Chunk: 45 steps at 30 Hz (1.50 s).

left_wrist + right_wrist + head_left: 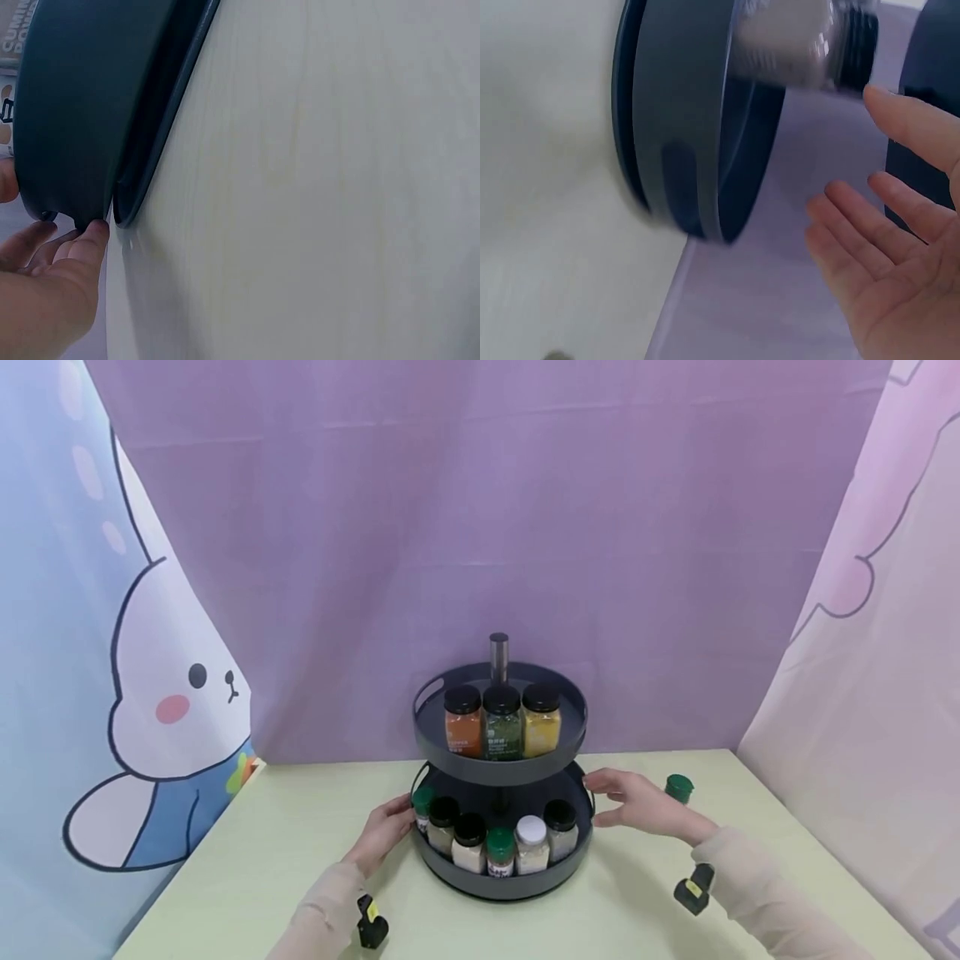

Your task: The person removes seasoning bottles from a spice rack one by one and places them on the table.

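Note:
A dark grey two-tier round spice rack [501,887] stands on the table with a metal post through its middle. My left hand [384,833] is at the left side of the lower tier; in the left wrist view its fingertips [91,234] hold the tray wall by the handle cutout, the thumb near the rim. Right of the rack, my right hand [637,802] has its fingers spread; the right wrist view shows the palm [900,277] holding nothing, apart from the tray wall. Several jars, including a white-capped jar [532,843], stand along the lower tier's front.
On the upper tier sit three black-capped jars: orange [463,731], green [503,735] and yellow [542,731]. A green-capped bottle [679,787] stands on the table [300,827] behind my right forearm. A purple curtain [495,527] hangs behind the rack.

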Each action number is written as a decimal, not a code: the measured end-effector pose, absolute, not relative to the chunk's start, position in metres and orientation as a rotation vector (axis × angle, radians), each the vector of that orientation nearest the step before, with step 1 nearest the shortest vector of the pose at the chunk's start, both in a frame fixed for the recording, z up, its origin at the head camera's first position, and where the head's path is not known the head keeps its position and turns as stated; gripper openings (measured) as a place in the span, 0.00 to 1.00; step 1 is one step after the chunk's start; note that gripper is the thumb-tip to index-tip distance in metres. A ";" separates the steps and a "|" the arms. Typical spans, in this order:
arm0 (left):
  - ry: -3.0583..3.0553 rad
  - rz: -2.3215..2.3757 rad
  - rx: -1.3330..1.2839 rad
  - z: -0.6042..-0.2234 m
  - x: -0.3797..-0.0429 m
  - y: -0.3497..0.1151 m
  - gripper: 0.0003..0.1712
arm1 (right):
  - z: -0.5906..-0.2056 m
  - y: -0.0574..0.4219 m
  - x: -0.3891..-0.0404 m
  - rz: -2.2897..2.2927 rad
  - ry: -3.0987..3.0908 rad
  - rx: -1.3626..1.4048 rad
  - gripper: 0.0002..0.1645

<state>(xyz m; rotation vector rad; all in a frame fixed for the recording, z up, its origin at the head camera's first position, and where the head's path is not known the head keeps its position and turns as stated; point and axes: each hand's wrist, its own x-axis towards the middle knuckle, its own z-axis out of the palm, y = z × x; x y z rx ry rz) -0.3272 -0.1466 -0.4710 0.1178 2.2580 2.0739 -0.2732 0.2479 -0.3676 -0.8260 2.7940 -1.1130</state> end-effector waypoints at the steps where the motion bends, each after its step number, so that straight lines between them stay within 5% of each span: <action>1: 2.255 2.074 0.120 -0.471 -0.328 -0.147 0.28 | -0.369 0.244 -0.273 -1.116 2.768 -0.849 0.34; 45: 2.271 2.095 0.147 -0.473 -0.326 -0.148 0.28 | -0.416 0.206 -0.288 -1.188 2.604 -0.870 0.42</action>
